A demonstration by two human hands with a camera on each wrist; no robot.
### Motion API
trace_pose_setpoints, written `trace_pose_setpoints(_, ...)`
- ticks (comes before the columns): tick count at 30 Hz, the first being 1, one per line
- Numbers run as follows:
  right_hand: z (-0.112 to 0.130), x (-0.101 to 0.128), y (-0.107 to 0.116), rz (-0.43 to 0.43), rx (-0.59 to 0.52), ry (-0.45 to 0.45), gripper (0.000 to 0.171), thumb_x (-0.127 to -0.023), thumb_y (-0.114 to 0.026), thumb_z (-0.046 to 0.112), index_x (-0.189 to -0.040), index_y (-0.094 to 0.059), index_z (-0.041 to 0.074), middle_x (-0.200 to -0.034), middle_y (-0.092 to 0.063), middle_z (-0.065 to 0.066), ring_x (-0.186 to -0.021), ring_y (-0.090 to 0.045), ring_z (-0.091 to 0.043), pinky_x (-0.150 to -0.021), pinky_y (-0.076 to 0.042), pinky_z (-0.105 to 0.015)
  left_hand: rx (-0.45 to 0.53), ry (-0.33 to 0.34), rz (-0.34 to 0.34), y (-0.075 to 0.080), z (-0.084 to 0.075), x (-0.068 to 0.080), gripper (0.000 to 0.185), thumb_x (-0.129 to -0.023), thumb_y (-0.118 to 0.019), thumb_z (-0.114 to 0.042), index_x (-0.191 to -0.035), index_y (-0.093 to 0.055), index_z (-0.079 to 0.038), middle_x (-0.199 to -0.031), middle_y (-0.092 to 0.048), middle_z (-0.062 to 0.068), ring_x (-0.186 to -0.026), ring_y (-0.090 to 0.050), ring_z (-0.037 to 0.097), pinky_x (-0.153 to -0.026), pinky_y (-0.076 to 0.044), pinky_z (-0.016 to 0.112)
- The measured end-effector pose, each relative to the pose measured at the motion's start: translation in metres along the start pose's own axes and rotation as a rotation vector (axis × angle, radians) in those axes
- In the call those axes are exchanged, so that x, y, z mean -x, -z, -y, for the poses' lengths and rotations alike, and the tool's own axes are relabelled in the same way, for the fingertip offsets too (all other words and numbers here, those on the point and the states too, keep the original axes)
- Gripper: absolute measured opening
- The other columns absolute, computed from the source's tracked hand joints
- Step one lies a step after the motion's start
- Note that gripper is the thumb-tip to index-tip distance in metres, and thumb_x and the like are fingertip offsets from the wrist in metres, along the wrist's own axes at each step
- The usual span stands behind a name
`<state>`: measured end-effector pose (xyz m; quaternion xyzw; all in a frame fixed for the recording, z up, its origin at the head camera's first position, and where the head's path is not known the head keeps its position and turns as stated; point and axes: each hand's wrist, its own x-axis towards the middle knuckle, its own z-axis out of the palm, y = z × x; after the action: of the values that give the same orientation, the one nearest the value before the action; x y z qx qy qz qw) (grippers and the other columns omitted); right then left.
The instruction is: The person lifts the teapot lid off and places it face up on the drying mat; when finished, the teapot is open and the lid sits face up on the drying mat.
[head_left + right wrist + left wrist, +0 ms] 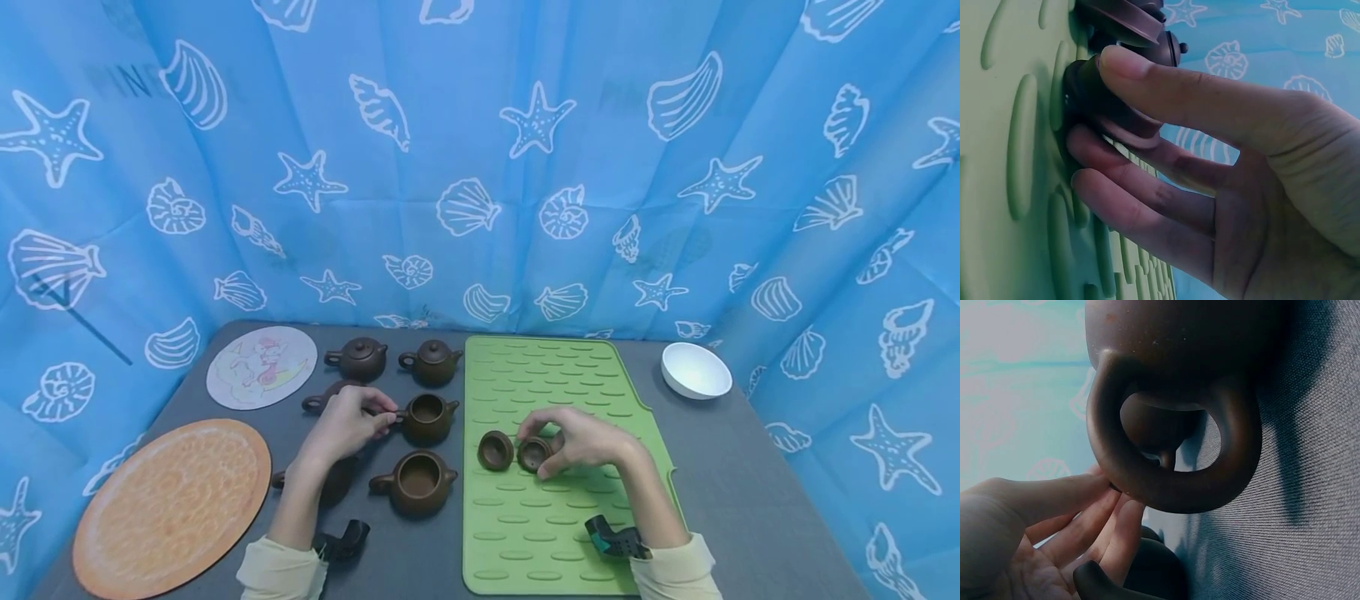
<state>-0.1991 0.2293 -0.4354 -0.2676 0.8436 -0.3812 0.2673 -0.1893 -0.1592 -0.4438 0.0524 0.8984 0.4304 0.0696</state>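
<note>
In the head view, my left hand (351, 425) is at the handle of the middle open brown teapot (427, 418), thumb and forefinger pinching it. In the left wrist view, another teapot's large looped handle (1175, 490) stands in front of the left fingertips. Upturned, a small teapot lid (534, 454) sits low over the green mat (555, 367), held between the thumb and fingers of my right hand (581, 437). Just left of it lies a second upturned lid (496, 451). An open teapot (417, 483) stands nearest me, handle to the left.
Two lidded teapots stand at the back, one left (360, 360) and one right (432, 364). Others are partly hidden by my left arm. A round tan mat (176, 500) and a pale printed disc (262, 367) lie at left. A white bowl (696, 371) stands back right, before the blue curtain (480, 167).
</note>
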Motion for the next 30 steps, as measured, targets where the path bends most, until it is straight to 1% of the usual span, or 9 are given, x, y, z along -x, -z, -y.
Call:
trace_pose_setpoints(4,0.000,0.003,0.002,-0.008,0.005,0.007,0.051,-0.081,-0.092,0.005,-0.127,-0.072,0.003,-0.123,-0.071,-0.017,-0.096,-0.073,-0.023,-0.079,-0.061,-0.026,0.002,-0.005,0.003,0.000,0.000,0.000,0.012,-0.102,-0.073,-0.006,-0.112,-0.079,-0.008,-0.098,-0.079,0.007,-0.080,-0.073,0.013,-0.074,-0.059,0.031)
trace_pose_setpoints(6,-0.001,0.004,0.003,-0.011,0.010,0.006,0.050,-0.081,-0.092,0.007,-0.127,-0.072,0.003,-0.122,-0.072,-0.017,-0.101,-0.073,-0.027,-0.081,-0.062,-0.026,0.003,-0.006,0.002,0.000,0.000,0.000,0.012,-0.102,-0.073,-0.005,-0.112,-0.079,-0.008,-0.098,-0.079,0.007,-0.080,-0.072,0.013,-0.074,-0.059,0.031)
trace_pose_setpoints(8,-0.001,0.005,0.003,-0.012,0.008,0.004,0.050,-0.082,-0.091,0.008,-0.128,-0.071,0.002,-0.121,-0.072,-0.016,-0.101,-0.074,-0.028,-0.081,-0.062,-0.026,0.003,-0.006,0.000,-0.001,0.001,0.001,0.012,-0.102,-0.073,-0.005,-0.112,-0.079,-0.008,-0.098,-0.078,0.007,-0.079,-0.072,0.013,-0.074,-0.059,0.031)
trace_pose_setpoints(14,-0.001,0.007,0.005,-0.010,-0.034,0.003,0.047,-0.085,-0.089,0.006,-0.128,-0.070,0.000,-0.121,-0.070,-0.019,-0.093,-0.077,-0.022,-0.078,-0.064,-0.027,-0.001,-0.006,-0.008,-0.001,0.000,0.001,0.012,-0.101,-0.072,-0.003,-0.110,-0.079,-0.008,-0.098,-0.078,0.007,-0.079,-0.072,0.013,-0.073,-0.059,0.031)
trace_pose_setpoints(18,-0.001,0.010,0.007,-0.012,-0.060,0.006,0.045,-0.087,-0.086,0.005,-0.128,-0.069,-0.002,-0.122,-0.069,-0.021,-0.090,-0.079,-0.025,-0.077,-0.064,-0.028,-0.004,-0.007,-0.009,0.000,0.000,0.001,0.012,-0.102,-0.072,-0.002,-0.110,-0.079,-0.007,-0.098,-0.078,0.007,-0.079,-0.072,0.013,-0.072,-0.058,0.030)
trace_pose_setpoints(22,0.000,0.014,0.008,-0.025,-0.043,0.014,0.043,-0.088,-0.086,0.005,-0.127,-0.070,-0.001,-0.124,-0.070,-0.022,-0.095,-0.080,-0.029,-0.080,-0.065,-0.027,-0.005,-0.008,-0.007,-0.001,0.000,0.001,0.012,-0.102,-0.072,-0.004,-0.111,-0.079,-0.008,-0.098,-0.078,0.007,-0.078,-0.072,0.013,-0.072,-0.058,0.030)
trace_pose_setpoints(25,0.002,0.016,0.010,-0.041,-0.017,0.020,0.042,-0.089,-0.086,0.008,-0.127,-0.070,-0.001,-0.126,-0.071,-0.023,-0.101,-0.079,-0.031,-0.086,-0.064,-0.028,-0.009,-0.012,-0.006,-0.002,0.000,-0.001,0.012,-0.102,-0.073,-0.006,-0.111,-0.079,-0.008,-0.097,-0.078,0.006,-0.078,-0.072,0.013,-0.071,-0.057,0.029)
trace_pose_setpoints(30,0.005,0.020,0.014,-0.073,0.008,0.043,0.045,-0.092,-0.085,0.014,-0.130,-0.069,-0.002,-0.132,-0.069,-0.028,-0.110,-0.077,-0.039,-0.089,-0.064,-0.029,-0.011,-0.018,-0.003,-0.002,0.001,0.000,0.011,-0.102,-0.073,-0.007,-0.112,-0.079,-0.009,-0.097,-0.078,0.006,-0.078,-0.072,0.012,-0.070,-0.056,0.028)
